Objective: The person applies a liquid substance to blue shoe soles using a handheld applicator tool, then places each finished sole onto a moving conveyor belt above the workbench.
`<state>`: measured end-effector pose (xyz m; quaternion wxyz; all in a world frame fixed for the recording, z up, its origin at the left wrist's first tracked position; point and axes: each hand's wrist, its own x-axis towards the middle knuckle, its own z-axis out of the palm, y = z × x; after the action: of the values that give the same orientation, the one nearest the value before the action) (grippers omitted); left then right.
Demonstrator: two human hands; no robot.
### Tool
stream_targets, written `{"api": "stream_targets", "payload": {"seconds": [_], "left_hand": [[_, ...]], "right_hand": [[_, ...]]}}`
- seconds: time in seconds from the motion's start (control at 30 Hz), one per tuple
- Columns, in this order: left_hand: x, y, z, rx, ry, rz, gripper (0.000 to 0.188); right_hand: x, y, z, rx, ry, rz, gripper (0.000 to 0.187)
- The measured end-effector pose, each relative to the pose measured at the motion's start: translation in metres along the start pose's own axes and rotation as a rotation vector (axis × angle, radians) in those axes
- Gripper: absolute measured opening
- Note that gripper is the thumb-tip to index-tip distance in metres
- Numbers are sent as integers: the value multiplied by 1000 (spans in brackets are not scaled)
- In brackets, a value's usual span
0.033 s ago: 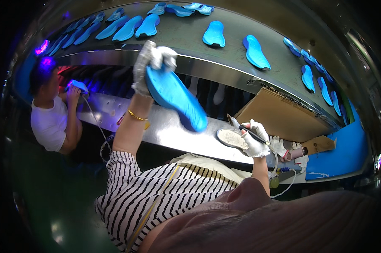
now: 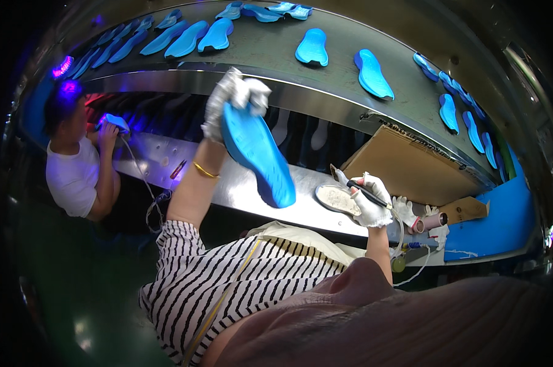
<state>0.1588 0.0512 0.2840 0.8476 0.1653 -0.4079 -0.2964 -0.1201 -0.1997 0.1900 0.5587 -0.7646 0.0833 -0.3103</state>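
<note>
My left hand (image 2: 237,101), in a white glove, is closed on one end of a blue shoe insole (image 2: 258,153), holding it up over the metal bench (image 2: 233,183). The insole slants down to the right, its free end towards me. My right hand (image 2: 372,202), in a white glove with bare fingertips, grips a black pen-shaped tool (image 2: 368,193). The tool's pale, flat tip points up and left; I cannot tell its exact kind. Beside that hand an oval cream pad with a dark rim (image 2: 336,200) lies on the bench.
Blue insoles (image 2: 313,46) lie spread on the dark conveyor belt (image 2: 270,49). A cardboard sheet (image 2: 399,165) leans beyond my right hand, with spare gloves (image 2: 405,211) and a tube roll (image 2: 435,221) nearby. At left, a co-worker (image 2: 74,177) holds a blue piece (image 2: 114,122).
My left hand has shifted slightly right and towards me with the insole, whose free end has swung down and a little left. My right hand looks unchanged.
</note>
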Motion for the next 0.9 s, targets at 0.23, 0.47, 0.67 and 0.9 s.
{"api": "stream_targets", "payload": {"seconds": [0.23,0.47,0.67,0.9], "left_hand": [[-95,-105,24,-410,334,-547,85],[-92,-140,48,-398,512,-515,89],[-91,-171,62,-202,484,-328,70],[-95,-175,50,-169,541,-348,74]], "right_hand": [[-5,-11,-2,148,-41,22,20],[18,-25,29,211,-101,-104,15],[29,-34,49,244,28,-37,17],[7,-38,60,332,-89,-46,20]]}}
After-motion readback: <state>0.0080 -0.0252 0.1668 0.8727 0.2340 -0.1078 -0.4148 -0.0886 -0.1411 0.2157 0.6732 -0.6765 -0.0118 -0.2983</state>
